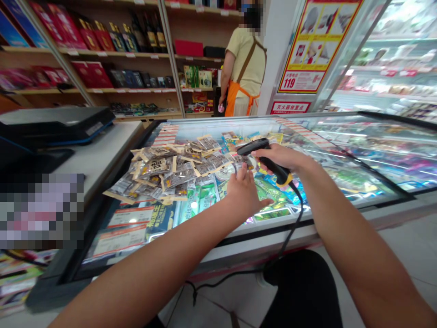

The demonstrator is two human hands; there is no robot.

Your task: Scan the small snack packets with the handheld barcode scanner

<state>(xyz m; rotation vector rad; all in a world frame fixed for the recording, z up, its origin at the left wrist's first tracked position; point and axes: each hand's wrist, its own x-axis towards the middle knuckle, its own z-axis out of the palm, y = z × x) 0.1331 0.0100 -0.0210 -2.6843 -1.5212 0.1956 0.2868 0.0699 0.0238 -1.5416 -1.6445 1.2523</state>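
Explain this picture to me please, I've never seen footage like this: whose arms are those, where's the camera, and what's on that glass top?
The camera sits on a person's head and looks forward and down, so the two bare arms reaching in from below are that person's own. The right hand grips a black barcode scanner, and a cable hangs from it. The left hand reaches to the small packets piled on the glass lid of a shop freezer. I cannot tell whether it grips one. Behind, another person in an orange apron stands by the shelves.
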